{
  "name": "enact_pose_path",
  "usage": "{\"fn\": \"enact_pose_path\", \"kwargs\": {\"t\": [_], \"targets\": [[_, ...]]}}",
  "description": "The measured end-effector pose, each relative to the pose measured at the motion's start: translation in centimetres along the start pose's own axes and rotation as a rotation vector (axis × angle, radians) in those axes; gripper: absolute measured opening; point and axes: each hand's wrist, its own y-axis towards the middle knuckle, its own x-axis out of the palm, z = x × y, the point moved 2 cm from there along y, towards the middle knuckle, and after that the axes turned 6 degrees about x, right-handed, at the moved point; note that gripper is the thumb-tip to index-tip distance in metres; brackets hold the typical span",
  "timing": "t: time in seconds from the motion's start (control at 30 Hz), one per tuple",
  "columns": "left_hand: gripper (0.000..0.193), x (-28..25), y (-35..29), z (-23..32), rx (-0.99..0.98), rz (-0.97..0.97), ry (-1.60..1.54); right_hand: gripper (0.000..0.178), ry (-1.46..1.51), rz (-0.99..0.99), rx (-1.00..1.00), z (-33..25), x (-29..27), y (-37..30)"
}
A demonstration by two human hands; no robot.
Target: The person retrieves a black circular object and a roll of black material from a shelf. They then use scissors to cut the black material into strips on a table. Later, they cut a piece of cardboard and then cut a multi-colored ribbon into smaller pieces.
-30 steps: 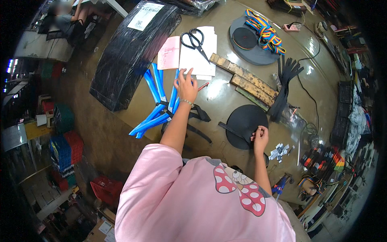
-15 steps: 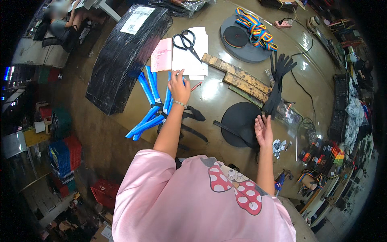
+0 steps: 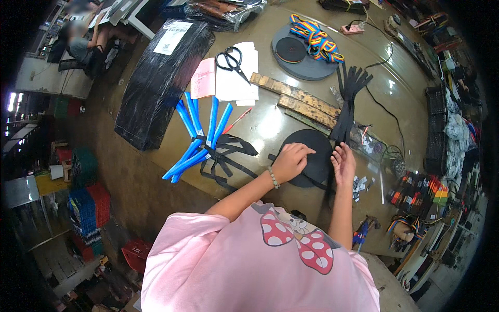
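Black webbing, wound into a flat coil [image 3: 318, 161], lies on the bench [image 3: 254, 31] just in front of the person, with the left hand [image 3: 291, 161] over its left half. That hand has its fingers bent and the index finger reaching toward the right; I cannot tell whether it grips anything, since its underside is out of sight. The right hand [image 3: 344, 164] is turned palm up just beside the coil, loosely open with the fingers a little curled and nothing seen clasped in it. Its fingertips are near the lower end of a bundle of black straps [image 3: 351, 101], though contact cannot be made out. For handling this webbing well, I would keep one palm light on the coil so the turns stay flat, draw the free end out level, and keep it clear of the bundle, as black on black is easily mixed up. A short strip end [image 3: 272, 157] shows left of the left hand; the rest of it is covered. Dark strap between the coil and right hand merges into one shape, so which piece it belongs to is unclear, and its lower end is lost near the shirt [image 3: 223, 260].
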Motion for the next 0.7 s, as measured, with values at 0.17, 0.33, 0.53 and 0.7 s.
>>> {"fn": "enact_pose_path", "kwargs": {"t": [0.17, 0.33, 0.53, 0.7], "targets": [[0.025, 0.7, 2.6, 1.4, 0.037, -0.100, -0.048, 0.031, -0.151, 0.118, -0.109, -0.5, 0.0, -0.1], [0.035, 0.9, 5.1, 2.7, 0.014, -0.104, -0.085, 0.028, -0.465, 0.131, -0.274, -1.6, 1.7, -1.5], [0.038, 0.1, 7.1, 7.2, 0.178, -0.069, -0.156, 0.025, -1.005, 0.017, -0.780, -5.0, 4.5, -10.7], [0.033, -2.1, 7.2, 10.9, 0.262, 0.076, -0.191, 0.034, -0.806, -0.028, -1.087, -6.6, 6.0, -12.5]]}}
